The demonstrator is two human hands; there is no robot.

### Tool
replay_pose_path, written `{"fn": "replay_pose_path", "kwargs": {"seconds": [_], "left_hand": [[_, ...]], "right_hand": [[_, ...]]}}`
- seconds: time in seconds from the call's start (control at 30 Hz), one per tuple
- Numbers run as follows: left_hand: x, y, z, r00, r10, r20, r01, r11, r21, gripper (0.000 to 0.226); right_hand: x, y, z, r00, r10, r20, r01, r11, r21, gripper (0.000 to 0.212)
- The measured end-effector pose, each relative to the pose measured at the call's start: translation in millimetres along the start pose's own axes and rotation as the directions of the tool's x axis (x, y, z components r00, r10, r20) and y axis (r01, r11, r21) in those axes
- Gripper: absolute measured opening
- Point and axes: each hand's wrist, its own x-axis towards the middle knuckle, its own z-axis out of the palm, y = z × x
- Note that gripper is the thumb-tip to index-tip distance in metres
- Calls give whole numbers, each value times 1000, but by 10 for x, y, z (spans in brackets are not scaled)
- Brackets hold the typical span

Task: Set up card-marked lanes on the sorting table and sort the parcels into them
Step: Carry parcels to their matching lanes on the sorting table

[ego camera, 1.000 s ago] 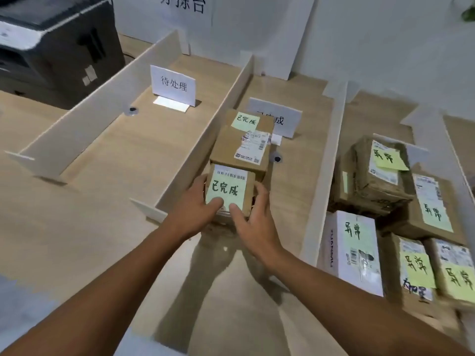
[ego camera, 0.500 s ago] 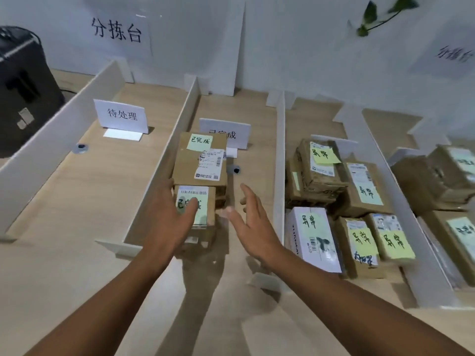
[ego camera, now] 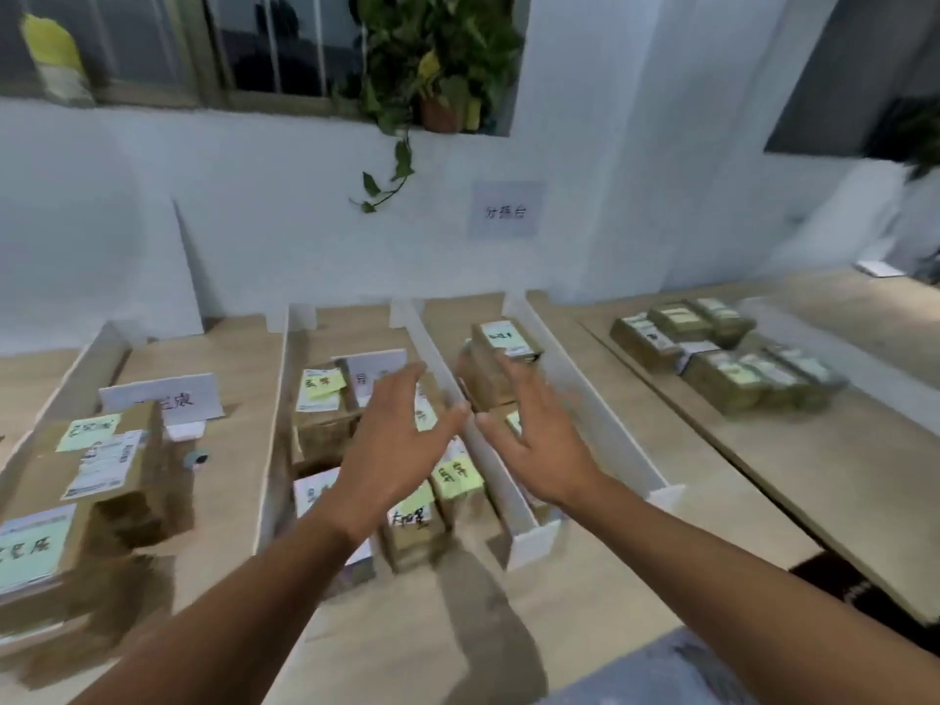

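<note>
My left hand [ego camera: 391, 445] and my right hand [ego camera: 539, 440] hover empty with fingers spread above the middle lanes. The left lane holds a white card [ego camera: 163, 399] and two cardboard parcels with green notes, one further back [ego camera: 101, 460] and one at the near end [ego camera: 35, 552]. Several parcels with yellow-green notes [ego camera: 325, 404] fill the middle lane, partly hidden under my left hand. One lane to the right, a cardboard parcel [ego camera: 501, 358] lies beyond my right hand. White divider boards [ego camera: 600, 399] separate the lanes.
A second group of several cardboard parcels [ego camera: 722, 358] lies on the table to the far right. A paper sign [ego camera: 506, 210] is fixed to the white wall, below a potted plant [ego camera: 437, 63] on the window sill. A dark gap [ego camera: 834, 577] opens at the table's right front.
Both hands let go of the small parcel in the left lane and moved right, empty. The view swung right and upward, so the left lanes slid toward the frame's left edge.
</note>
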Motion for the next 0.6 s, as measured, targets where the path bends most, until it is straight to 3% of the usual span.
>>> {"fn": "replay_pose_path", "kwargs": {"seconds": [0.13,0.33,0.6], "left_hand": [[31,1027,1077,986,140,88,-136,990,-41,75],[37,2265,2342,958,226,178,-200,968,-150,81],[412,2919,3558,925,306,225,-274,948,-163,79]], "right_hand": [[-611,735,-1112,988,33,-151,-47,995,-91,71],[-1382,1684,-2427,939,173,-295,-219,967,-128,72],[-1441,2874,-3208,899,239,-367,-304,944,-131,72]]}}
